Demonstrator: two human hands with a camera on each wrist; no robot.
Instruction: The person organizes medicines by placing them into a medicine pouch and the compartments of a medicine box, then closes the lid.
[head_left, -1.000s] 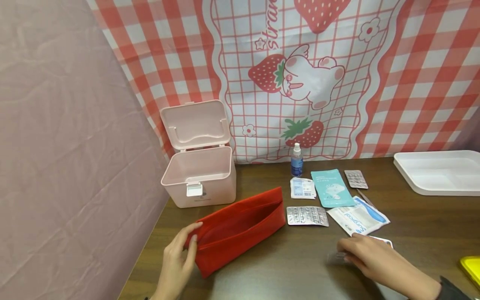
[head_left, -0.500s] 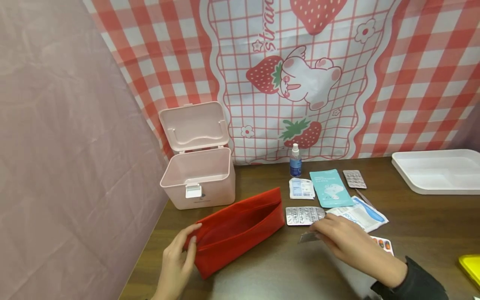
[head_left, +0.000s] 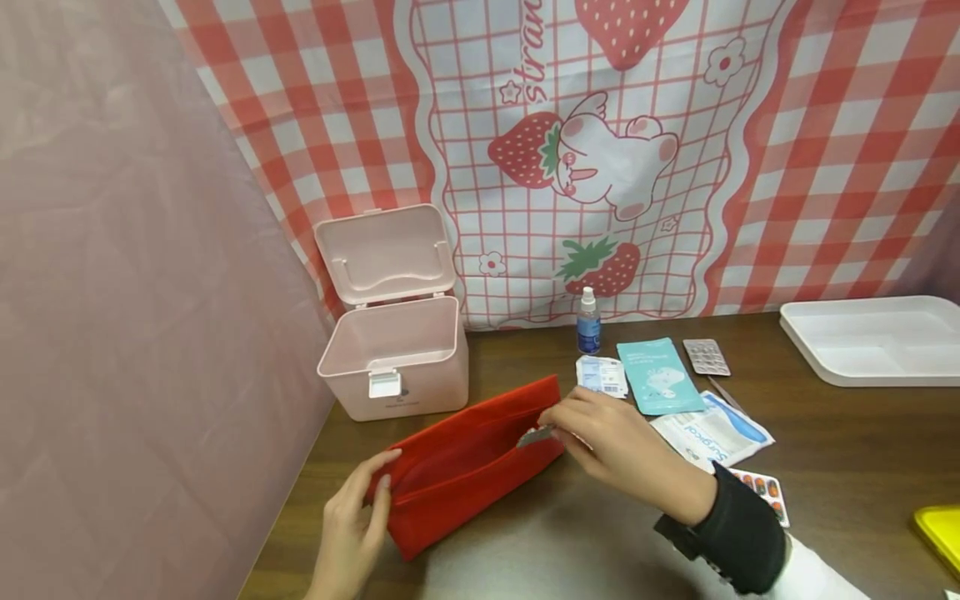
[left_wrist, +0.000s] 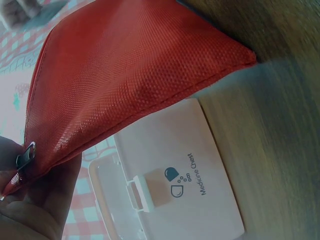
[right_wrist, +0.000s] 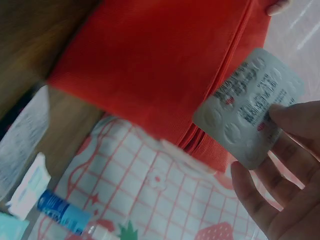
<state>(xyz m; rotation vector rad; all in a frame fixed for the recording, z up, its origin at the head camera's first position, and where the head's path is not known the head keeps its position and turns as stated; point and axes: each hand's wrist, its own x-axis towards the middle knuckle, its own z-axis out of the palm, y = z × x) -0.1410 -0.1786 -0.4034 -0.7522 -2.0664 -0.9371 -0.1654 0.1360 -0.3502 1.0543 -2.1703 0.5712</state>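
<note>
My left hand (head_left: 352, 508) pinches the near left corner of a red zip pouch (head_left: 457, 508), beside its zipper pull (left_wrist: 26, 156). The pouch stands on the table with its mouth spread. Thumb and fingers of my right hand (head_left: 615, 437) hold a silver blister pack (right_wrist: 245, 107) by one end. Its free end overlaps the right part of the pouch mouth in the head view. The right wrist view shows the foil back with dark print and round bumps. Another foil strip (right_wrist: 25, 140) lies on the table, hidden behind my right hand in the head view.
An open pink medicine chest (head_left: 397, 367) stands behind the pouch. To the right lie a spray bottle (head_left: 588, 323), white packet (head_left: 602, 375), teal packet (head_left: 660, 375), small blister pack (head_left: 706, 357), surgical packet (head_left: 712, 432) and capsule pack (head_left: 765, 492). Farther right are a white tray (head_left: 870, 367) and a yellow item (head_left: 937, 533).
My right hand has carried the blister pack leftward and away from me, from beside the capsule pack to the pouch mouth. The left hand stays on the pouch.
</note>
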